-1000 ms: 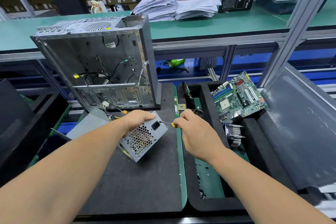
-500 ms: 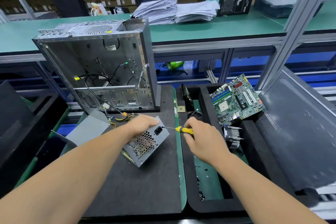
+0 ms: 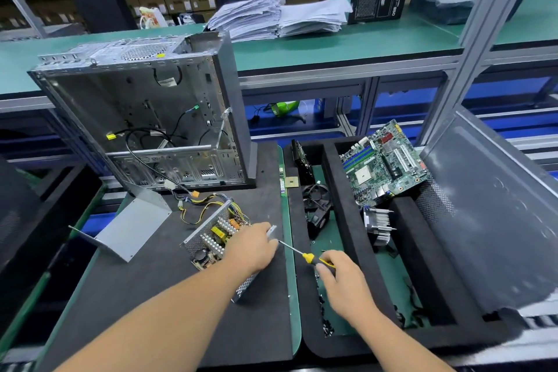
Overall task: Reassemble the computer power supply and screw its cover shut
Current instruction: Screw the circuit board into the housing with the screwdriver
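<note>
While the left hand [image 3: 252, 246] grips the power supply [image 3: 211, 238] and the right hand [image 3: 341, 276] clasps the screwdriver [image 3: 297, 254], computer case [image 3: 142, 118] behind — motherboard [image 3: 385, 163] right.

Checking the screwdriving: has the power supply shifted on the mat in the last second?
Yes. The power supply has turned, its open side now facing the computer case.
</note>
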